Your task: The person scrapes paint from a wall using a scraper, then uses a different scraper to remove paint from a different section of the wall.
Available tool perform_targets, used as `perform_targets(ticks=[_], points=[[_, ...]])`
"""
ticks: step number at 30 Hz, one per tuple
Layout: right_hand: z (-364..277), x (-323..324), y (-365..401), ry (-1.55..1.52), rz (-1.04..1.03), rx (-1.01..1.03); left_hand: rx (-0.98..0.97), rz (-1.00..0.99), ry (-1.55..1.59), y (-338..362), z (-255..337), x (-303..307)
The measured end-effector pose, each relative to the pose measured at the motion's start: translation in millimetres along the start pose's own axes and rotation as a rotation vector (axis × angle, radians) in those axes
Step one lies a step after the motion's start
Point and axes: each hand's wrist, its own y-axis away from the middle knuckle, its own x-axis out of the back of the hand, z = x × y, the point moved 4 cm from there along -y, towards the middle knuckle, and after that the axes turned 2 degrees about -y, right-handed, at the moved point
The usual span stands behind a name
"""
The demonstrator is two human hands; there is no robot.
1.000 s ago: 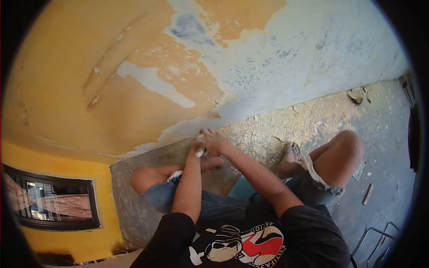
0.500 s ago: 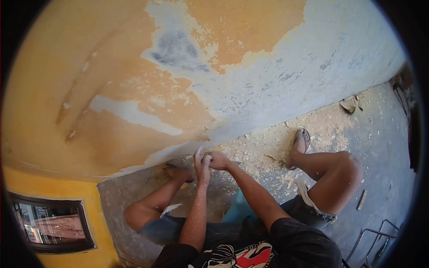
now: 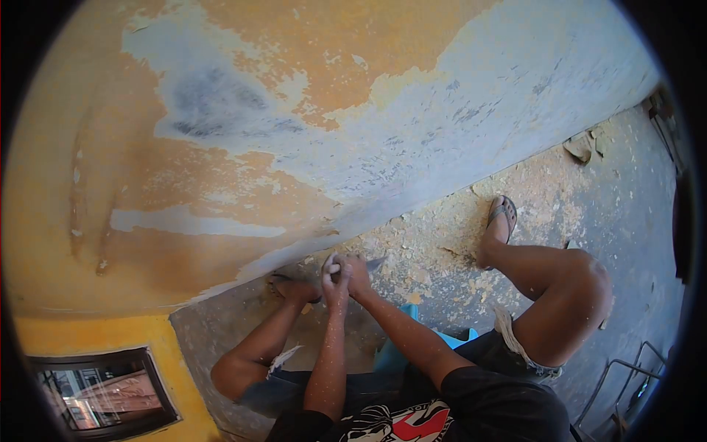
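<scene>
My left hand point(image 3: 335, 282) and my right hand point(image 3: 358, 277) meet low in front of the wall point(image 3: 412, 155), above the floor. A thin grey blade point(image 3: 376, 263), like a scraper's, sticks out to the right of my right hand, which is closed round its hidden handle. Pale dust coats the curled fingers of my left hand, pressed against the right; what they grip is hidden. Orange paint point(image 3: 258, 180) remains on parts of the wall, with whitish areas between.
Paint flakes point(image 3: 434, 247) litter the floor along the wall. A light blue stool point(image 3: 390, 356) is under me, between my bent legs. A dark-framed mirror or window point(image 3: 103, 390) stands at lower left, metal tubing point(image 3: 618, 365) at lower right.
The view has shifted, and the wall patches appear further left. My hands have turned and come slightly lower in view; the grey blade now shows clearly beside my right hand.
</scene>
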Motion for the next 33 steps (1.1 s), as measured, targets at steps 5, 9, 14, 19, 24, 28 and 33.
perform_targets(ticks=[5, 9, 14, 19, 24, 28, 33], points=[[6.6, 9.1, -13.7, 0.032, 0.251, 0.053, -0.028, -0.047, 0.03, -15.2, 7.5, 7.4], [17.0, 11.0, -11.2, 0.073, 0.299, 0.075, -0.097, -0.081, 0.013, -25.1, 20.3, -3.5], [-37.6, 27.0, -40.1, -0.02, 0.438, 0.218, -0.171, 0.014, 0.344, -38.4, 87.3, 12.3], [-49.4, 29.5, -56.1, -0.152, 0.653, 0.258, -0.481, -0.124, 0.082, -50.9, 138.0, 5.5], [-1.9, 17.6, -52.9, -0.061, 0.573, 0.284, -0.502, -0.227, -0.143, -47.7, 107.3, -18.9], [-3.6, 27.6, -44.3, -0.2, 0.51, 0.306, -0.428, -0.151, -0.122, -25.6, 105.9, -23.4], [-9.3, 22.8, -36.2, -0.227, 0.485, 0.355, -0.372, -0.097, -0.147, -20.2, 85.4, -13.6]])
